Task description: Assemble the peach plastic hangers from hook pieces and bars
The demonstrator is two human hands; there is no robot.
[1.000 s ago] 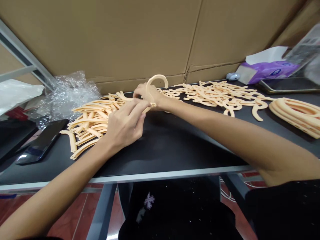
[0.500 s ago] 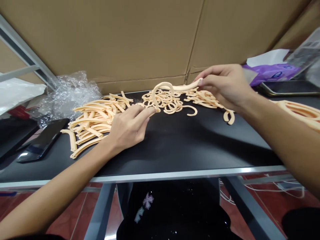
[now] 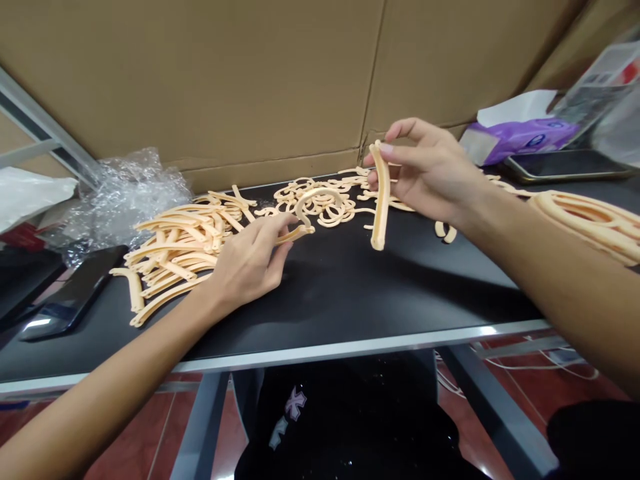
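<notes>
My left hand (image 3: 250,260) is closed on a peach plastic hanger arm, its end (image 3: 300,232) sticking out past the fingertips. A curved hanger hook (image 3: 323,195) rises from that end, apparently joined to it. Between thumb and fingers, my right hand (image 3: 425,170) pinches another slightly curved hanger arm (image 3: 381,200) by its upper end; it hangs almost upright, apart from the hook. Beside my left hand lies a heap of loose hanger arms (image 3: 173,243). Behind the hands is a pile of loose hooks (image 3: 333,212), partly hidden by the held hook.
Crumpled clear plastic wrap (image 3: 133,193) and a dark phone (image 3: 73,293) lie at the left. To the right are larger peach plastic pieces (image 3: 585,217), another phone (image 3: 567,165) and a purple tissue pack (image 3: 530,137). Cardboard (image 3: 240,80) stands behind the black table (image 3: 320,300).
The right-hand arm has turned from nearly level beside the hook to nearly upright, away from it. My left hand stays low with its arm and hook; the hook has tilted. The view has shifted slightly.
</notes>
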